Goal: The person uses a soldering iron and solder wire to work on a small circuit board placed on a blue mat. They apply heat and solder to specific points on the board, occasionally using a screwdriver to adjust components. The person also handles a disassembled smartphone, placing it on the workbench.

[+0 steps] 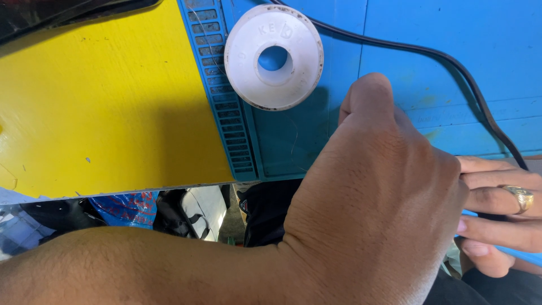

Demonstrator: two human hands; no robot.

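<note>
The blue work mat [395,51] is taken as the landmark; it is seen to cover the upper right of the head view, with a ridged strip of small slots along its left edge. To the left of the mat a yellow board [101,101] is observed, lying flush against that slotted edge.

The left hand [378,209] is recorded over the mat's near edge, back of the hand toward the camera, forearm entering from the lower left. Its fingers are curled downward and hidden beneath the hand — whether anything is gripped cannot be told. The thumb is raised toward the mat's middle.

The right hand [497,214] is noted at the mat's right near corner, touching the left hand's knuckles; its fingers are extended side by side, not closed on anything visible. A gold ring [522,196] is worn on one finger.

A white plastic spool [274,56] with a round centre hole is seen lying flat on the mat — just beside the slotted strip, near the left thumb but apart from it. A black cable [451,65] is traced across the mat's upper right, curving down to the right hand.
</note>
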